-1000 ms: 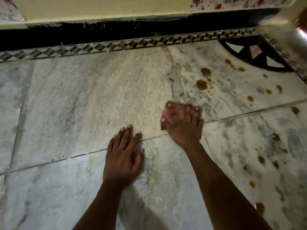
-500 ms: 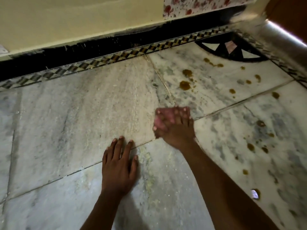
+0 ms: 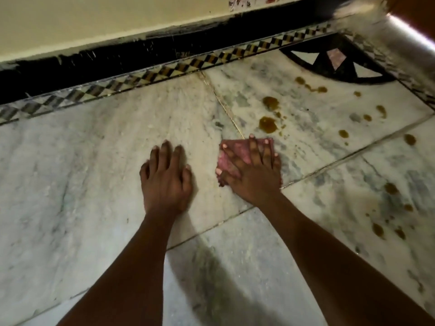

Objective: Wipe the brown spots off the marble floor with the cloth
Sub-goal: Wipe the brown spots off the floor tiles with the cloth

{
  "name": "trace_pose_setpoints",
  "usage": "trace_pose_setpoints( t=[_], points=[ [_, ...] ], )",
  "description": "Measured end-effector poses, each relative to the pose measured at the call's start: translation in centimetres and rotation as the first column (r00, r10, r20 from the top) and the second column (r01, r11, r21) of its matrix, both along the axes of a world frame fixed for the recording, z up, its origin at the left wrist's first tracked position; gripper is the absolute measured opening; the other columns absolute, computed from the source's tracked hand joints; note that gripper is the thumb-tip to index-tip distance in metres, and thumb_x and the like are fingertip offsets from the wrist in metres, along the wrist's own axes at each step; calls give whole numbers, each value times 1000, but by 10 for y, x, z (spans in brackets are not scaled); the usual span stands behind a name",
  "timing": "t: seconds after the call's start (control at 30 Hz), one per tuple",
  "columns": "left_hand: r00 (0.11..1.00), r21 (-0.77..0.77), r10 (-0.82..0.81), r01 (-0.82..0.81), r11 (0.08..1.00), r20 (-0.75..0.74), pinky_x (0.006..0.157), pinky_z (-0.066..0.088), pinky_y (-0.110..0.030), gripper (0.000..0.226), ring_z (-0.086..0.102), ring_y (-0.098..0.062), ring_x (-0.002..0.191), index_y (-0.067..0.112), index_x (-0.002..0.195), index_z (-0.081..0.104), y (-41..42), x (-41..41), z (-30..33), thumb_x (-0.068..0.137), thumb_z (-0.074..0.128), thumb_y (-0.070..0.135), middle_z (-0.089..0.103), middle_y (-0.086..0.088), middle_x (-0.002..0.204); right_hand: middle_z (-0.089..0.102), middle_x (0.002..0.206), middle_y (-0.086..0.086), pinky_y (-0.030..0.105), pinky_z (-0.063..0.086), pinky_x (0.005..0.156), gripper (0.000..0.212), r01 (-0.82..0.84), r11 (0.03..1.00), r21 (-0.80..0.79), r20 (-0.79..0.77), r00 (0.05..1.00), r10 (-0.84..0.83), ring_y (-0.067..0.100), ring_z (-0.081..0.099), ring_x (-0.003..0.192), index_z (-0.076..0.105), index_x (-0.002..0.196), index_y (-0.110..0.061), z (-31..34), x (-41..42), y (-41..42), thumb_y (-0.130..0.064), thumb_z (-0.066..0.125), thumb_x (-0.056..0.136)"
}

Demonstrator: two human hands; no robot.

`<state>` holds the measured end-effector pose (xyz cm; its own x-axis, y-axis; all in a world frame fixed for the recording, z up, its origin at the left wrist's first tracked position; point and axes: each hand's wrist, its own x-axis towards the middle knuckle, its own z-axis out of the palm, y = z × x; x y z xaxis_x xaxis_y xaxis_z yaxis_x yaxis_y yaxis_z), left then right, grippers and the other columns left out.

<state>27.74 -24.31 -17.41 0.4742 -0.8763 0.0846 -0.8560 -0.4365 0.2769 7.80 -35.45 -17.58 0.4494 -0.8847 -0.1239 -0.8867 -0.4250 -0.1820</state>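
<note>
My right hand (image 3: 255, 171) presses flat on a folded pink cloth (image 3: 236, 151) on the marble floor (image 3: 94, 161), fingers spread over it. The cloth lies across a tile joint, a short way below a large brown spot (image 3: 267, 124) and another (image 3: 270, 102) behind it. More brown spots dot the tiles to the right, such as a spot (image 3: 343, 133) on the far tile and several spots (image 3: 390, 188) on the near right tile. My left hand (image 3: 166, 177) rests palm down on the bare marble just left of the cloth, holding nothing.
A patterned black-and-yellow border strip (image 3: 164, 71) and black skirting run along the cream wall (image 3: 94, 24) at the back. A black-and-white inlay (image 3: 329, 64) fills the back right corner, beside a shiny metal edge (image 3: 404, 38).
Both hands have moved forward across the tile joint, toward the wall. The cloth under my right hand is now closer to the two large brown spots.
</note>
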Motion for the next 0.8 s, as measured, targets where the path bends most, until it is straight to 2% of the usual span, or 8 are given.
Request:
trace_pose_setpoints(
  t=[0.1,0.2,0.27,0.37,0.43,0.6,0.67,0.8],
  points=[
    [999,4,10,-10,1000,-42,130,22,-55,66,17,-30,166,28,168,30,0,-2,7,106,29,51,20,-4,180,3,181,8,70,19,127,82,-175,983,-54,-41,984,173,43,-4,166,-7,160,-64,-3,-25,18,-78,40,95],
    [998,22,24,-23,999,-52,130,21,-54,66,14,-29,167,29,169,29,1,-5,12,106,28,51,17,-3,181,2,182,3,66,20,128,75,-184,981,-59,-54,982,181,37,-3,167,2,162,-63,0,-53,41,-82,33,97],
    [997,32,33,-30,999,-67,130,21,-53,67,13,-29,167,29,169,27,-1,-3,12,106,28,51,15,-3,181,9,182,2,64,18,128,76,19,995,-96,-24,999,-22,36,2,167,10,161,-65,2,-52,41,-88,29,92],
    [998,43,32,-29,999,-62,130,20,-53,67,13,-29,167,29,169,26,-2,-3,9,106,29,51,15,-3,181,-2,182,2,68,5,129,81,417,909,-19,25,909,-416,37,-11,166,6,159,-69,-2,-9,8,-95,20,83],
    [998,42,35,-32,999,-58,129,20,-53,67,13,-29,168,30,169,26,-3,-4,7,106,29,51,15,-3,181,-10,182,3,71,-3,128,81,466,881,76,22,883,-469,39,-19,164,-1,158,-70,-4,25,-23,-95,17,83],
    [998,49,38,-35,998,-50,128,23,-55,67,15,-30,167,29,169,30,-2,-3,7,105,30,51,16,-3,181,-7,182,4,66,3,131,76,-72,997,-4,-49,996,72,37,-16,166,-4,159,-68,6,9,-7,-89,25,91],
    [998,51,31,-29,998,-49,128,24,-56,68,15,-30,167,28,169,30,-2,-2,9,105,31,51,16,-4,181,-11,181,-2,64,5,131,77,-99,994,40,-102,989,103,34,-17,166,-7,158,-69,11,-29,8,-92,20,90],
    [998,56,40,-38,998,-51,127,24,-55,68,16,-30,167,28,168,30,-4,-3,9,105,30,51,18,-4,180,-3,182,3,64,7,131,75,367,930,30,-36,930,-366,38,-9,166,1,159,-70,12,-35,-29,-91,24,90]
  ],
)
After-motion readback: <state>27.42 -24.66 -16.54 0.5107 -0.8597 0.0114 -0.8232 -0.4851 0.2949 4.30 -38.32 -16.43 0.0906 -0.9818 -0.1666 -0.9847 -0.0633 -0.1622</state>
